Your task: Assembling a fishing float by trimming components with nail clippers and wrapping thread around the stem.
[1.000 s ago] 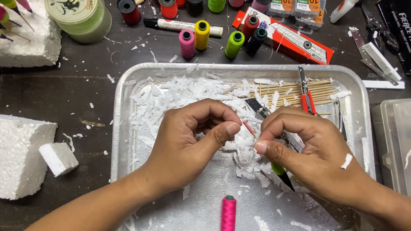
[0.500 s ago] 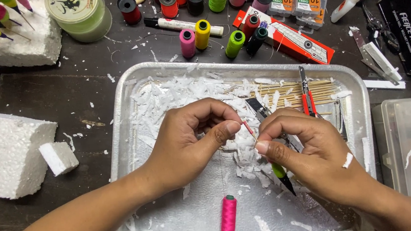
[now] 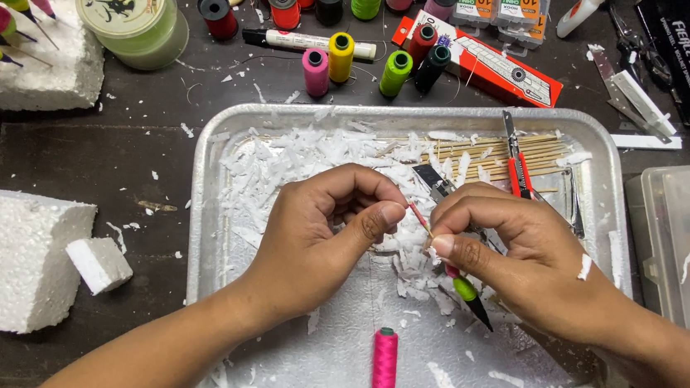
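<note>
The left hand [image 3: 323, 233] is pinching the thin red tip of a small fishing float [image 3: 452, 280] between thumb and forefinger, and the right hand [image 3: 517, 258] is gripping its stem just below, fingers curled closed around it. Since a moment ago both hands have barely shifted, so the fine work at the tip is apparently continuing without a change of grip. The float is slender, with a red and green body tapering to a dark point, and it is hanging over the middle of the metal tray [image 3: 198, 232]. In the tray, white foam shavings [image 3: 292, 161] are lying behind the hands, a pink thread spool [image 3: 384, 361] in front of them, and bamboo sticks [image 3: 474, 151] toward the far right corner.
</note>
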